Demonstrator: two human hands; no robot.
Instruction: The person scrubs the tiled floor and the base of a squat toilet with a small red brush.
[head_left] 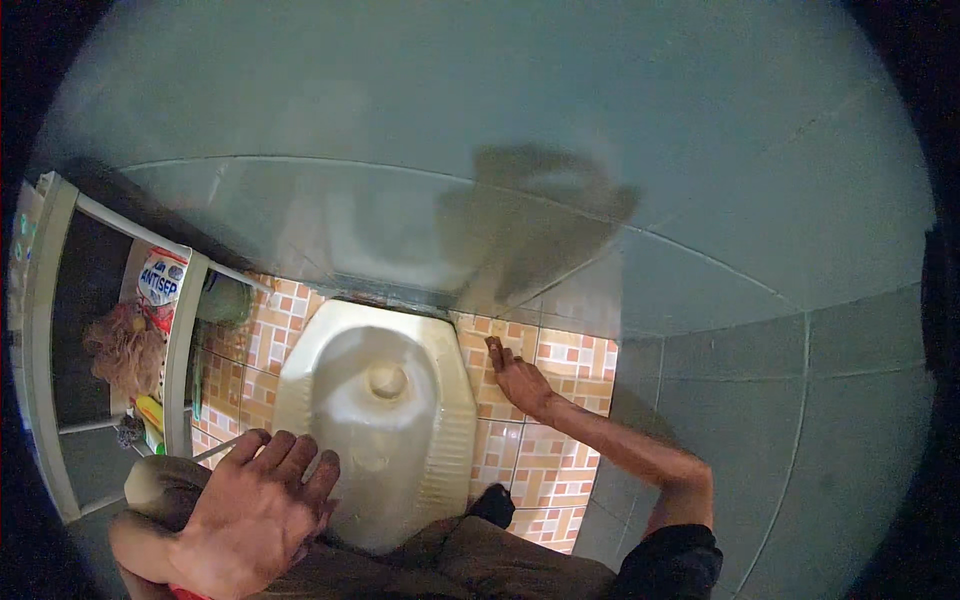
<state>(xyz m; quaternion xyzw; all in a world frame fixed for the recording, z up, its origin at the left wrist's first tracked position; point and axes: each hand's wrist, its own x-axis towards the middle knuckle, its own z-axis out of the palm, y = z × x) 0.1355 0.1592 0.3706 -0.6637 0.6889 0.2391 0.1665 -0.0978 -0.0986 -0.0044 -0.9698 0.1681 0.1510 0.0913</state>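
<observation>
My left hand (262,500) hangs in front of my bent knee at the lower left, back of the hand up. Its fingers are loosely bent with small gaps between them; the fingertips point down and the palm is hidden. Nothing shows in it. My right hand (520,382) reaches out over the tiled floor (560,480), just right of the squat toilet (455,420). Its fingers are partly stretched and slightly apart, and I make out nothing held in them. The pale toilet pan has ribbed footrests and a rounded hump near its far end.
On the left stands a light-framed rack (178,370). It carries a white printed packet (160,280), a brownish mesh puff (125,350) and a yellow-and-green tube (150,415). A greenish container (226,300) sits behind it. Grey-green tiled walls (380,90) close in ahead and right.
</observation>
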